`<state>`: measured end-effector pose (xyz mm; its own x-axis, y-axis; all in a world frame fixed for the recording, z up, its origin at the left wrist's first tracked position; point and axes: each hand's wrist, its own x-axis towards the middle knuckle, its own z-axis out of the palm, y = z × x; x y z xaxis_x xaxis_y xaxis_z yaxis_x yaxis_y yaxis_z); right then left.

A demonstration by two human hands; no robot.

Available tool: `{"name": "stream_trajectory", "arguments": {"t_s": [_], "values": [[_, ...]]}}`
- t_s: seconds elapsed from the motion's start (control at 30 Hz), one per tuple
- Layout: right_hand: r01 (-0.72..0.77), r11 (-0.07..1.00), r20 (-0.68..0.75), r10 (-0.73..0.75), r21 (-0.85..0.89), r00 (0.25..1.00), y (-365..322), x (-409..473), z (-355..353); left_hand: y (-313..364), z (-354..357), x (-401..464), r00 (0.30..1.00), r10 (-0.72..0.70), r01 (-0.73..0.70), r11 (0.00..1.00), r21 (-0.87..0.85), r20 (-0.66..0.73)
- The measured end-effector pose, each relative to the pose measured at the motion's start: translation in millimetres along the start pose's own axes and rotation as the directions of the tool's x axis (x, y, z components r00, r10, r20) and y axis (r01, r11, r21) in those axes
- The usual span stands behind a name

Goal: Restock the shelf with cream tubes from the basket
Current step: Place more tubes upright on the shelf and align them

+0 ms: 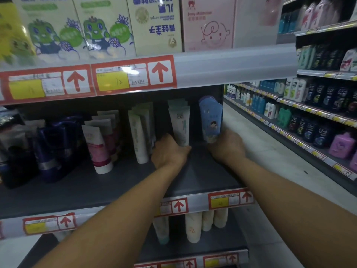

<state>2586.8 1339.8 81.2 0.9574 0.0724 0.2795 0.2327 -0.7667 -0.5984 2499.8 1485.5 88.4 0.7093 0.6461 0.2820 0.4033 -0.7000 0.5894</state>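
Both my arms reach deep into the dark middle shelf (193, 182). My left hand (169, 152) grips the bottom of a white and pale green cream tube (180, 125) that stands upright in a short row. My right hand (227, 146) holds the base of a blue cream tube (210, 120) with a cartoon child on it, at the shelf's right end, with more blue tubes behind it. The basket is out of view.
Left of my hands stand a row of white-green tubes (140, 136), pink and white tubes (99, 146) and dark blue packs (56, 147). Boxes fill the shelf above, pale tubes (193, 229) the one below. An aisle with bottle shelves (309, 120) runs to the right.
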Motion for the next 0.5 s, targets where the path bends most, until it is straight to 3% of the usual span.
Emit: {"name": "stream_trajectory", "arguments": {"t_s": [0.27,0.5], "values": [[-0.011,1.000,-0.014,0.011,-0.009,1.000,6.4,6.0,17.6,-5.1,3.6,0.0,0.999,-0.005,0.011,0.987,-0.159,0.035],[-0.005,1.000,-0.026,0.004,-0.017,1.000,10.3,12.2,22.1,-6.4,5.8,2.6,0.998,-0.002,0.010,0.992,-0.123,0.061]]}}
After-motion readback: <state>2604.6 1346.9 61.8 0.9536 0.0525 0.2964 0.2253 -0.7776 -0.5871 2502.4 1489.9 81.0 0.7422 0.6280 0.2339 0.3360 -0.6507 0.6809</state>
